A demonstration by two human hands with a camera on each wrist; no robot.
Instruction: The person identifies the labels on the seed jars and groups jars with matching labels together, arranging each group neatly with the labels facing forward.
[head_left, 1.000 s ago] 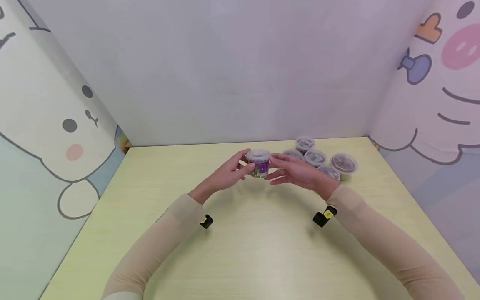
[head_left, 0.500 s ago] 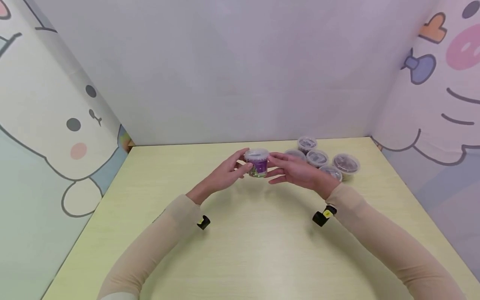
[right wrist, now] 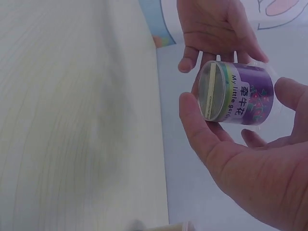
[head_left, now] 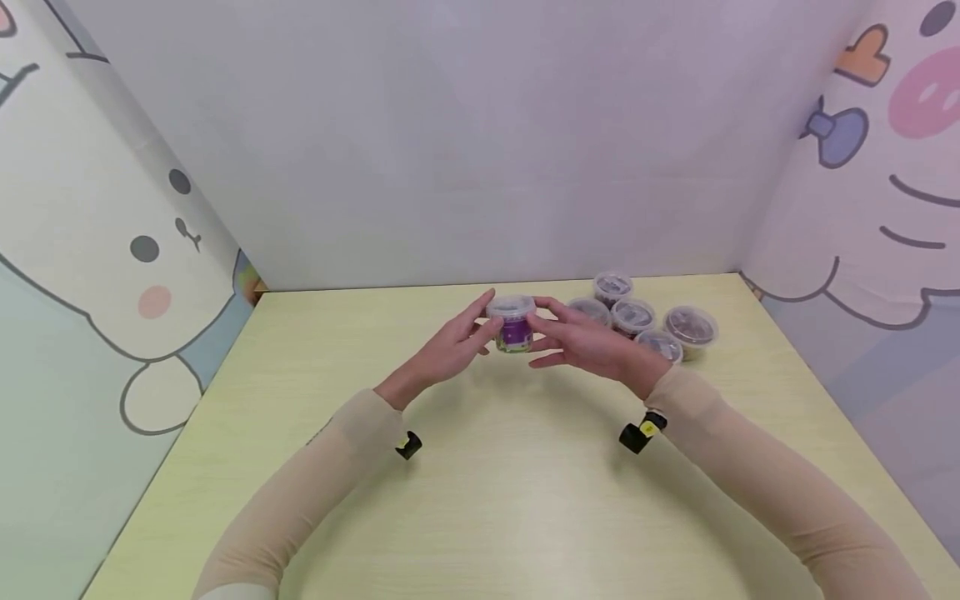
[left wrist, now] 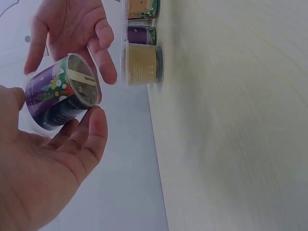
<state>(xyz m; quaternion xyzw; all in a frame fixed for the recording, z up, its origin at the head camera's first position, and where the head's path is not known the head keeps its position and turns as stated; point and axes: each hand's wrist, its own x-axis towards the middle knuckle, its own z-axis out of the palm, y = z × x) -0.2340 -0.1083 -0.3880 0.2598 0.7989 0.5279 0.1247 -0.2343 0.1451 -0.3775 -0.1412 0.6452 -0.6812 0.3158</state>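
Head view: at the cup's left my left hand (head_left: 450, 343) grips the cup (head_left: 514, 333) above the table (head_left: 510, 492), and the label's purple part has swung toward me, so I judge it is being turned. To the cup's right, my right hand (head_left: 588, 342) has just brought its thumb onto the side, gripping too. Behind the cup runs the table's back edge, five tubs (head_left: 633, 315) crowd its right, and most room lies in front.
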